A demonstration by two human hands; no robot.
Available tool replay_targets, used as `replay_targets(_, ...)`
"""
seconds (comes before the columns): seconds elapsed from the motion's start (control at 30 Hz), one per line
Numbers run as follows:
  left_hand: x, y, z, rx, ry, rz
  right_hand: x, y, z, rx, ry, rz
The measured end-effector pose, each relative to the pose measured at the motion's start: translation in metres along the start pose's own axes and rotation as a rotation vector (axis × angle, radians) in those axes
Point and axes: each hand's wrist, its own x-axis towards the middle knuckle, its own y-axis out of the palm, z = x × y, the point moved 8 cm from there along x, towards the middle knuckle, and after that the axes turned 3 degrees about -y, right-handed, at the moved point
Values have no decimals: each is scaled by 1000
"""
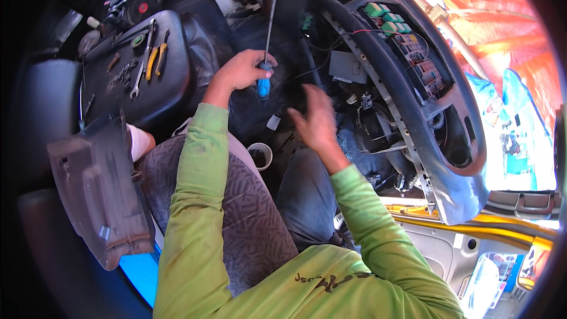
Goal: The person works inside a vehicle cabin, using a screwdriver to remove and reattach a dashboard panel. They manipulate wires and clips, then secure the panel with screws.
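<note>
My left hand (241, 71) is closed around a screwdriver (264, 87) with a blue handle. Its long thin shaft points up and away, toward the top of the view. To the right, my right hand (318, 119) is smeared by motion, but its thumb stands apart from the fingers and nothing shows in it. It is nearest the opened dashboard (407, 121), whose front is stripped so that wires and ducts show. Green relays (390, 20) and a fuse panel (420, 65) sit in the dashboard's upper opening.
On the black seat (171, 85) at left lie a wrench (137, 81), yellow-handled pliers (152, 62) and small hardware. A dark plastic panel (100, 183) leans nearer me. A white cup (260, 156) stands between my legs. The yellow door sill (490, 227) runs along the lower right.
</note>
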Motion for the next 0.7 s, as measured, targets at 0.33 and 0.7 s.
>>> replay_targets(0.33, -1, -44, 47, 635, -144, -208, -144, -21, -124, -294, 604, 353)
replay_targets(0.7, 7, -35, 53, 590, -187, -135, -164, -38, -135, -228, 539, 281)
